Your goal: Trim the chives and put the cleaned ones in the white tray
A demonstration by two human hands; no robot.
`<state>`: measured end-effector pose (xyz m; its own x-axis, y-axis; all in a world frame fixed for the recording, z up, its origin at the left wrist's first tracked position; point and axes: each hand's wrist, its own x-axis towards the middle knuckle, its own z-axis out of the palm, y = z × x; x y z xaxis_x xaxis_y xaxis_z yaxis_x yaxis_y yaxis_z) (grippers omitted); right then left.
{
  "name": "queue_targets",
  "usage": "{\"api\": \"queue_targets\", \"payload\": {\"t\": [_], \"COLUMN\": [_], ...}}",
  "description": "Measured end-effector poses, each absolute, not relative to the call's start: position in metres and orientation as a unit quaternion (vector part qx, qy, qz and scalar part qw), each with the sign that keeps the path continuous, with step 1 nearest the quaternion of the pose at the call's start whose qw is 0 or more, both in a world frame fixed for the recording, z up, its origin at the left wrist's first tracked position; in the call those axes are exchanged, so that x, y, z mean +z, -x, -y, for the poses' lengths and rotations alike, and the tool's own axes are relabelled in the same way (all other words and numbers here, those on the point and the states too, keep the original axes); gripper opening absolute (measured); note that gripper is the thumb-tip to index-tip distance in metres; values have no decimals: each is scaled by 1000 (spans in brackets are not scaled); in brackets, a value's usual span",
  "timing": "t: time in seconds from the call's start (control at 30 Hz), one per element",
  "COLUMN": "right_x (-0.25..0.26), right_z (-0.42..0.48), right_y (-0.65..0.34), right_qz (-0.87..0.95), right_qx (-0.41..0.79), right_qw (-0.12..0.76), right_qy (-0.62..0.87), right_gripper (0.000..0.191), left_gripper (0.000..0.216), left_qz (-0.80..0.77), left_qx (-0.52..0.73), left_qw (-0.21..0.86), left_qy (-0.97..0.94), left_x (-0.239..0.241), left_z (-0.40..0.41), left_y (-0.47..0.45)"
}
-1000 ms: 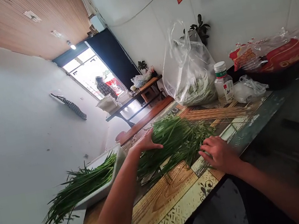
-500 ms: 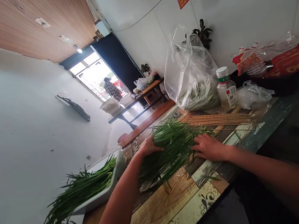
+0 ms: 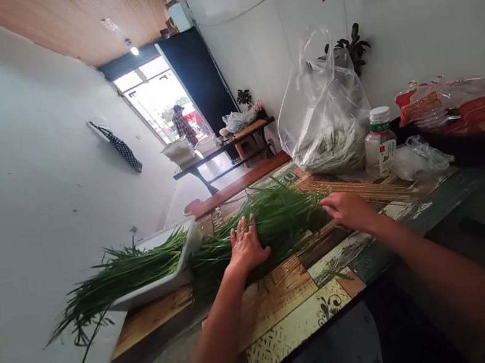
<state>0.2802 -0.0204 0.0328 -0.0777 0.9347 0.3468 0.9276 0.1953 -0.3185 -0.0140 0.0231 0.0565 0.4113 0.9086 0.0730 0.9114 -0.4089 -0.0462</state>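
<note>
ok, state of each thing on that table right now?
left hand: open, flat on chive pile
right hand: at pile's end, grip unclear
chive pile: loose, lying on table
tray: holds chives, tips overhanging
plastic bag: open, greens inside
bottle: upright, capped
skewers: lying flat

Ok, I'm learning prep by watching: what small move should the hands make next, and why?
Probably press both hands inward to bunch the stalks: the left hand lies flat on the chive pile, the right hand sits at its right end, and stalks splay loosely.
</note>
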Motion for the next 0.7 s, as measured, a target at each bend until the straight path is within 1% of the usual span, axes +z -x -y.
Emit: {"api": "queue_targets", "payload": {"t": [0.03,0.07,0.1,0.17,0.2,0.27,0.33,0.4,0.53,0.63,0.7], "right_x": [37,41,43,47,48,49,48,43,32,27,27], "right_z": [20,19,16,7,0,-12,-21,-24,-18,-13,-15], "right_y": [-279,-277,-273,-261,-251,-228,-203,-182,-160,-155,-158], "right_qz": [731,734,743,766,775,787,795,799,800,803,806], "right_qx": [0,-10,-21,-32,-32,-38,-61,-96,-153,-161,-143], "right_qw": [258,267,268,251,238,216,203,194,185,195,214], "right_qy": [632,624,612,591,585,577,568,561,550,540,534], "right_gripper": [35,42,53,77,84,92,94,90,75,74,78], "left_gripper": [90,85,81,76,74,77,90,97,85,80,76], "left_qz": [537,530,524,511,505,495,495,510,562,592,607], "left_qx": [-25,-35,-50,-82,-103,-151,-189,-205,-200,-187,-178], "left_qw": [29,20,12,2,2,10,26,48,86,84,69], "left_qy": [843,847,850,856,857,856,847,834,798,780,771], "left_x": [58,58,56,46,40,31,24,20,17,19,25], "left_z": [-22,-21,-20,-17,-15,-13,-11,-11,-22,-32,-33], "left_y": [17,21,25,32,35,38,40,42,46,45,43]}}
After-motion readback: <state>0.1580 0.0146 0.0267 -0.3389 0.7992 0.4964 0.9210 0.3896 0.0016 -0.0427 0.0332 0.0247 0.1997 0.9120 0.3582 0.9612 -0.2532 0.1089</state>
